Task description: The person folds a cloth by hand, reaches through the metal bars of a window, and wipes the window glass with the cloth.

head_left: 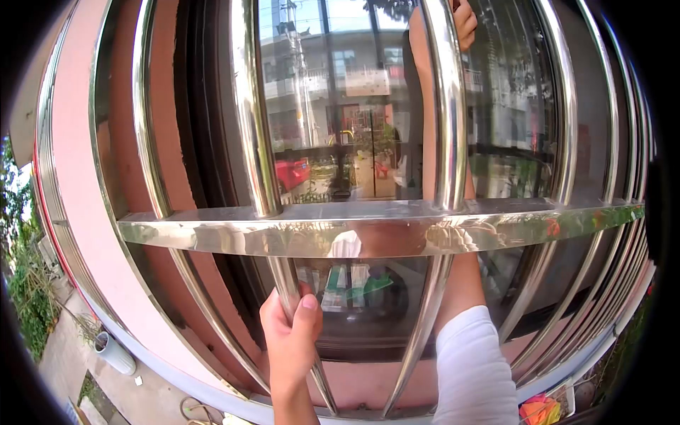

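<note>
Below the horizontal metal rail (319, 237), my left hand (292, 322) is wrapped round a vertical metal bar (285, 276). My right arm, in a white sleeve (474, 361), passes behind the rail and the bars and reaches up along the window glass (354, 134). At the top, behind another upright bar (448, 106), my right hand (464, 25) has its fingers bent. A bar and the frame's upper edge hide part of it, and what it holds, if anything, cannot be made out.
More metal bars stand left and right of my arms. A pink wall (81, 156) is at the left. Low at the left are a white pot (115, 354) and green plants (32, 297). An orange and pink item (540, 409) lies at the lower right.
</note>
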Demonstrator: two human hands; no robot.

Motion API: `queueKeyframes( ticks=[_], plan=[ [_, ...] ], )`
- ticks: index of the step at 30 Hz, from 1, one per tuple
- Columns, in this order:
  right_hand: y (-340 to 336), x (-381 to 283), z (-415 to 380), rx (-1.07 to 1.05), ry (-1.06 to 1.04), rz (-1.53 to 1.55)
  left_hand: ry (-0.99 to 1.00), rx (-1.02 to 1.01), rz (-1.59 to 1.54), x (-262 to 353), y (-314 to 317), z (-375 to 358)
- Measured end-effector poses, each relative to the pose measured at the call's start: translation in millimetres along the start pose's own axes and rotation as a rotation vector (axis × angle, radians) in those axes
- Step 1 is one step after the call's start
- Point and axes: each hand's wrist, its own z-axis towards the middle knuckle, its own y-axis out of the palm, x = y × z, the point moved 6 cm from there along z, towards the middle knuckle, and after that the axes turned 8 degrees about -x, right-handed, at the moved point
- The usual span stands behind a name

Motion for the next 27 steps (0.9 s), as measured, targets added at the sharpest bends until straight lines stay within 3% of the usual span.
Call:
queueKeyframes(
  ticks=[1,5,7,9,11,13,15,17,19,25,27],
  plan=[
    [-0.3,-19.0,-10.2,-0.019,-0.008,0.017,-0.005,0.025,-0.008,0.8,-1.3,-0.8],
    [9.4,-132.0,-84.0,-0.365,-0.391,0.399,-0.025,0.011,-0.031,1.9,1.4,-3.0],
    [15.5,-153.1,-114.4,-0.377,-0.456,0.435,-0.016,-0.053,-0.034,-1.3,2.6,-2.1],
    [7.2,-182.6,-146.9,-0.580,-0.558,0.522,-0.021,-0.049,-0.028,-4.4,-0.6,-2.2],
    [9.9,-197.3,-168.1,-0.415,-0.626,0.514,0.022,-0.044,-0.017,-3.7,0.2,-2.1],
    [8.1,-190.7,-164.2,-0.498,-0.616,0.566,-0.007,-0.043,-0.076,-3.5,2.7,-3.5],
    [3.3,-182.5,-158.5,-0.432,-0.605,0.681,-0.006,-0.003,-0.084,-3.0,2.1,-4.3],
    [23.4,-173.8,-144.1,-0.845,-0.168,1.343,-0.014,-0.004,-0.068,-3.3,1.5,-5.6],
    [-2.3,-146.9,-91.6,-0.438,-0.372,0.529,-0.006,-0.018,0.018,-4.2,-0.9,-4.8],
    [0.0,-38.2,-20.1,-0.125,-0.105,0.142,-0.027,-0.054,0.043,-6.4,-0.7,-5.4],
    [4.0,-21.0,-25.4,-0.156,-0.083,0.171,-0.017,-0.070,0.033,-9.0,-1.1,-4.8]
  ],
)
